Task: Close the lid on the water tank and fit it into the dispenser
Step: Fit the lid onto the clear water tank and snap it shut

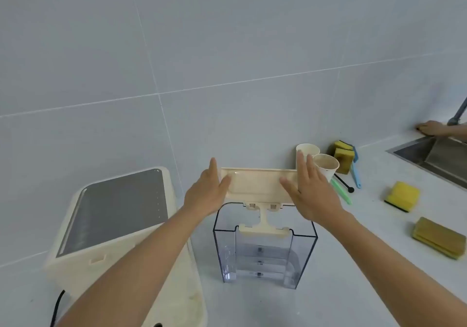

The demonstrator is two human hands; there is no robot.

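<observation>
A clear plastic rectangular water tank (265, 250) stands upright on the pale grey countertop (353, 288), and everything else is placed from it. Its cream plastic hinged lid (257, 182) is raised above the tank's far edge, tilted up and still open. The left hand (206, 195) presses flat against the lid's left end, fingers extended, thumb on the lid's face. The right hand (312, 192) does the same at the lid's right end, so the lid sits between the two open palms. Left of the tank, just beside it, is the cream dispenser with a dark grey top panel (113, 215). Behind and right of the tank stand two paper cups (317, 161), then yellow sponges (342, 156). Far right lies a steel sink (434, 157)
</observation>
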